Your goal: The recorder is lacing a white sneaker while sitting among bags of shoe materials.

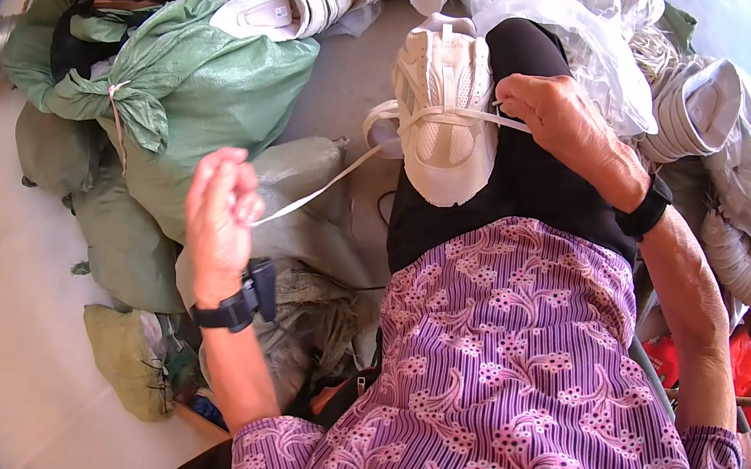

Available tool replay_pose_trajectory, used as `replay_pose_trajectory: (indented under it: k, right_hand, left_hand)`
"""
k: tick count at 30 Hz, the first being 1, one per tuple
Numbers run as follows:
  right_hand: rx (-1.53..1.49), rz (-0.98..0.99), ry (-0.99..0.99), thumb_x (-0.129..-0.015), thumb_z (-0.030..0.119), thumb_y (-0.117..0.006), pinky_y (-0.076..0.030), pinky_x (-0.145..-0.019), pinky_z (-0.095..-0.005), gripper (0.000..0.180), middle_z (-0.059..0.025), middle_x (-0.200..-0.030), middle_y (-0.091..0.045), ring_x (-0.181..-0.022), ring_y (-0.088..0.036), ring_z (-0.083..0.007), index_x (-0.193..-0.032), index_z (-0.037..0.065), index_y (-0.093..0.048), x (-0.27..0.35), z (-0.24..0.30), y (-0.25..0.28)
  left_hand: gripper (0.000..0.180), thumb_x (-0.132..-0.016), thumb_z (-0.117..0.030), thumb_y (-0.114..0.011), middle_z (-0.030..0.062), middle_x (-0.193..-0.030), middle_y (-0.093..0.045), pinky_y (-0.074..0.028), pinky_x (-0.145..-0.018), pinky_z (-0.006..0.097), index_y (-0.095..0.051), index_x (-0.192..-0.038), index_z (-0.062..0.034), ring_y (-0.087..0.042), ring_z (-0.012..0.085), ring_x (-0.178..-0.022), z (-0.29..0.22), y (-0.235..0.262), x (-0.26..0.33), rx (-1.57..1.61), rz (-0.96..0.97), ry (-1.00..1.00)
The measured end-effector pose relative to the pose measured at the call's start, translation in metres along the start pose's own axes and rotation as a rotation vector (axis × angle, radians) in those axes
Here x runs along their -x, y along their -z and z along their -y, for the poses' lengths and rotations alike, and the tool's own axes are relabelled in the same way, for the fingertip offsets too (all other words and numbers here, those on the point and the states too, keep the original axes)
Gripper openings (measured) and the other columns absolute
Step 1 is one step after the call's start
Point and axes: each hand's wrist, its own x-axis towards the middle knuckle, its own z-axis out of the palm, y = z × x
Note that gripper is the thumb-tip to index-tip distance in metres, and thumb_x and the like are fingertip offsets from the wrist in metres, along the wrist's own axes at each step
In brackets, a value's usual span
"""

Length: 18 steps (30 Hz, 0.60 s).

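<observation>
In the head view, the right hand (567,122) pinches a white lace (316,192) close beside the shoe (443,169), thumb and fingertips drawn together. The left hand (221,216), blurred, has its fingers curled in, and a length of lace runs to it; the exact hold there is hard to make out. The shoe, pale and chunky, lies on the dark trousers (522,193) over the lap, its toe toward the wearer. The lap seems to serve as a work rest, keeping the upper facing the hands. Lace crosses the shoe's front and forms a loose loop at its left side; the hands are well apart, probably to keep the strands from bunching.

To the left, a green sack (224,81) bulges, its neck gathered and tied with string (119,114), likely to keep it closed; what is inside cannot be seen. Grey-green sacks (127,241) lie below it, also hiding their contents. Pale shoes (318,3) stand nested in a row behind the green sack, which likely saves room. Clear plastic (603,74) covers whitish things at the top, too creased to tell apart. Red bags (749,363) sit at the right, contents hidden.
</observation>
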Motion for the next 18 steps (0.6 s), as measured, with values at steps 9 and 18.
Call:
replay_pose_trajectory:
  k: [9,18]
  right_hand:
    - [-0.062,-0.154,0.112,-0.079,0.013,-0.067,-0.050,-0.073,-0.0351,0.012,-0.0099,-0.077,-0.063,-0.079,-0.062,-0.0267,-0.085,0.003,-0.071,-0.003,0.022,-0.012]
    - [-0.710,-0.095,-0.262,-0.088,0.017,-0.065,-0.049,-0.067,-0.0243,0.025,-0.0076,-0.080,-0.069,-0.074,-0.057,-0.0056,-0.100,-0.004,-0.069,-0.006,0.049,-0.042]
  left_hand:
    - [0.015,-0.094,-0.017,-0.059,0.0028,-0.079,-0.061,-0.046,-0.060,0.023,-0.060,-0.105,-0.0069,-0.054,0.0094,-0.064,0.065,-0.104,-0.035,0.118,0.244,-0.023]
    - [0.017,-0.094,-0.013,-0.058,0.0024,-0.080,-0.062,-0.049,-0.065,0.026,-0.061,-0.109,-0.0070,-0.057,0.0101,-0.069,0.074,-0.140,-0.028,0.290,0.183,0.066]
